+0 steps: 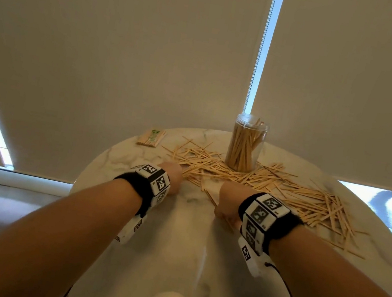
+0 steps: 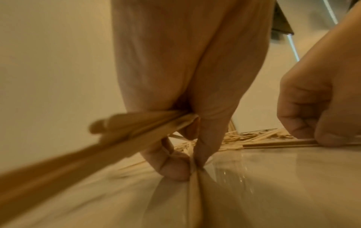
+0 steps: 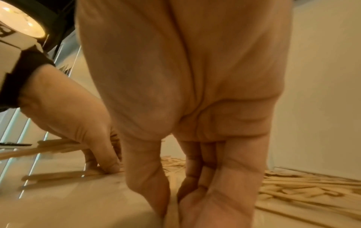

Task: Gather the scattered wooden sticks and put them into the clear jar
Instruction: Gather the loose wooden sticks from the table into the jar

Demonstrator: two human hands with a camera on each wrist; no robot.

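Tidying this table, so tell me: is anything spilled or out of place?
Yes: wooden sticks lie strewn across the marble table around the upright clear jar, which is only partly filled. Nothing looks broken.

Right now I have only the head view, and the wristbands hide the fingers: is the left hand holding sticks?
Observer: Yes. In the left wrist view the left hand grips a bundle of sticks against its palm.
Operator: Are its fingertips free?
Observer: No, thumb and forefinger pinch another stick lying on the table.
Operator: And the right hand?
Observer: Its thumb and fingers pinch a separate stick at the table.
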